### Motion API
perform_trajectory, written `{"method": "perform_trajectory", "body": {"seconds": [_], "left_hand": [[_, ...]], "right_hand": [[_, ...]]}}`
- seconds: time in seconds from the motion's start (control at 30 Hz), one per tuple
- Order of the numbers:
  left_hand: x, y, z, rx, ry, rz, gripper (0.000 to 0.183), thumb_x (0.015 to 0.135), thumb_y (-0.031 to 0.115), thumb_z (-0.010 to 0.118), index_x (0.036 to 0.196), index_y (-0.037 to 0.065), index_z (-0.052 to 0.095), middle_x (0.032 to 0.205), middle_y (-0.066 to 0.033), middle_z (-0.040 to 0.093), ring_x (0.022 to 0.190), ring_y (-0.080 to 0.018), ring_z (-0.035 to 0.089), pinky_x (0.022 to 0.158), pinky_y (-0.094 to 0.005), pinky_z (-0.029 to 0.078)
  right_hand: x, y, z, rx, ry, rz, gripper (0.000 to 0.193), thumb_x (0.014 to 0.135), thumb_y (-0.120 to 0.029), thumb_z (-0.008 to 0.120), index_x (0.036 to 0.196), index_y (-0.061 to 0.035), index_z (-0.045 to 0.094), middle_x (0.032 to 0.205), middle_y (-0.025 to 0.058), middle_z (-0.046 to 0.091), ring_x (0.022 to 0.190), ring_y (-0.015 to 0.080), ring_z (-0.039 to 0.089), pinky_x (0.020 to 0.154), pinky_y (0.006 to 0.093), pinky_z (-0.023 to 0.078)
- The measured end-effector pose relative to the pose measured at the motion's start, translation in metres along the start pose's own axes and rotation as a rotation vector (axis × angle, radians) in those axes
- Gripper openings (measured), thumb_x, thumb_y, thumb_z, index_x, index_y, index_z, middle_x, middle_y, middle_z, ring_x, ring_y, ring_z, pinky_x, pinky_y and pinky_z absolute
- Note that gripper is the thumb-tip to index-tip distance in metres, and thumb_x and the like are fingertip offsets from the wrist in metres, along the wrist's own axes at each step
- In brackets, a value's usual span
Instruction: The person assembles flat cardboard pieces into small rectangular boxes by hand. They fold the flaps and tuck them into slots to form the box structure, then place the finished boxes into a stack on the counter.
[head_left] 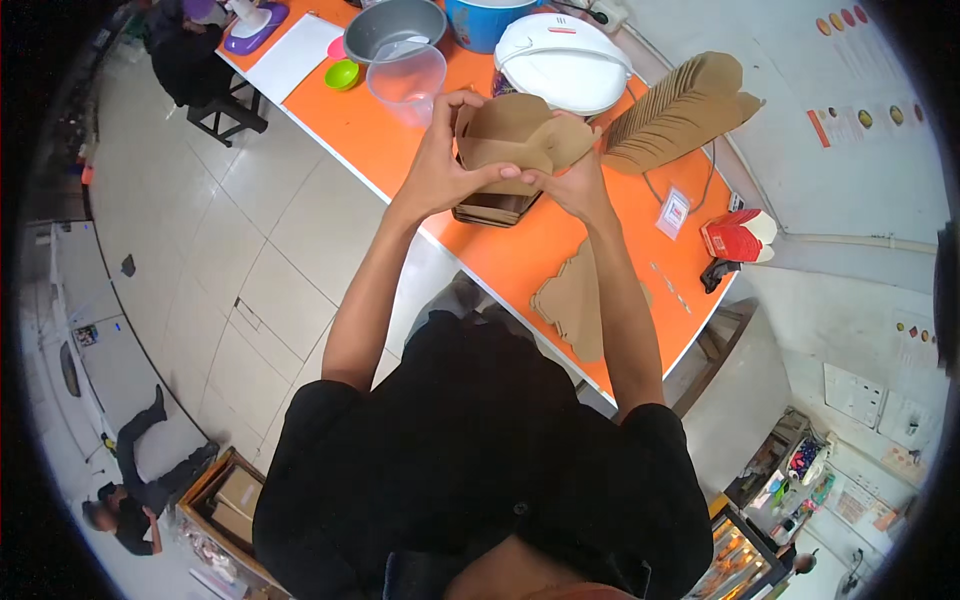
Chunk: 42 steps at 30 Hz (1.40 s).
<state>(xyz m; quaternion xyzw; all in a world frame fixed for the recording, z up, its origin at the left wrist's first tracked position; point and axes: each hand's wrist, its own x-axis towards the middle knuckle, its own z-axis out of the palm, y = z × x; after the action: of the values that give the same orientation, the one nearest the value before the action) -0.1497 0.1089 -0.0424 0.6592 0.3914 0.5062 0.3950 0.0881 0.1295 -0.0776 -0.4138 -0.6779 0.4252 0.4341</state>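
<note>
Above the orange table point(480, 250), both my hands are closed around a brown cardboard food box point(500, 152) with its flaps standing up. My left hand point(437, 165) grips its left side, fingers over the far edge and thumb along the near wall. My right hand point(578, 188) holds the right side near an outward-leaning flap, its fingers partly hidden behind the card. The two thumbs almost meet at the front. Directly below sits a small stack of brown boxes point(490, 213). Flat cardboard blanks point(578, 318) lie beneath my right forearm.
A long row of nested brown boxes point(690, 110) leans toward the wall at right. A white-lidded container point(560, 60), grey tub point(395, 30), clear bowl point(407, 75) and blue bucket point(485, 22) stand at the back. A red box point(735, 237) is near the right edge.
</note>
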Motion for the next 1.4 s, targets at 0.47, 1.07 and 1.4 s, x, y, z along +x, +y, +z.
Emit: {"method": "perform_trajectory", "body": {"seconds": [0.47,1.07,1.4], "left_hand": [[-0.036,-0.033,-0.018,0.09,-0.366,-0.263,0.13,0.055,0.032,0.103,0.16,0.011,0.03,0.154,-0.0128,0.045,0.148,-0.0322,0.04,0.126,-0.0485,0.028],[-0.033,-0.046,-0.01,0.105,-0.249,-0.26,0.126,0.056,0.039,0.104,0.152,0.005,0.029,0.15,-0.0219,0.047,0.141,-0.0383,0.05,0.117,-0.0486,0.043],[-0.03,-0.047,-0.01,0.068,-0.274,-0.305,0.135,0.057,0.043,0.103,0.157,0.005,0.021,0.155,-0.0222,0.041,0.146,-0.0376,0.042,0.122,-0.0489,0.039]], "right_hand": [[-0.024,0.019,-0.012,0.44,0.032,0.108,0.081,0.079,-0.016,0.091,0.141,-0.0057,0.04,0.124,0.0062,0.055,0.12,0.0174,0.057,0.101,0.0358,0.052],[-0.007,-0.011,-0.008,-0.185,-0.076,-0.016,0.088,0.071,-0.035,0.096,0.136,0.0017,0.049,0.124,0.0128,0.06,0.116,0.0229,0.062,0.099,0.0393,0.052],[-0.018,-0.019,0.02,-0.083,0.054,0.007,0.093,0.074,-0.037,0.095,0.141,0.0007,0.043,0.134,0.0127,0.053,0.123,0.0246,0.057,0.105,0.0421,0.047]]}}
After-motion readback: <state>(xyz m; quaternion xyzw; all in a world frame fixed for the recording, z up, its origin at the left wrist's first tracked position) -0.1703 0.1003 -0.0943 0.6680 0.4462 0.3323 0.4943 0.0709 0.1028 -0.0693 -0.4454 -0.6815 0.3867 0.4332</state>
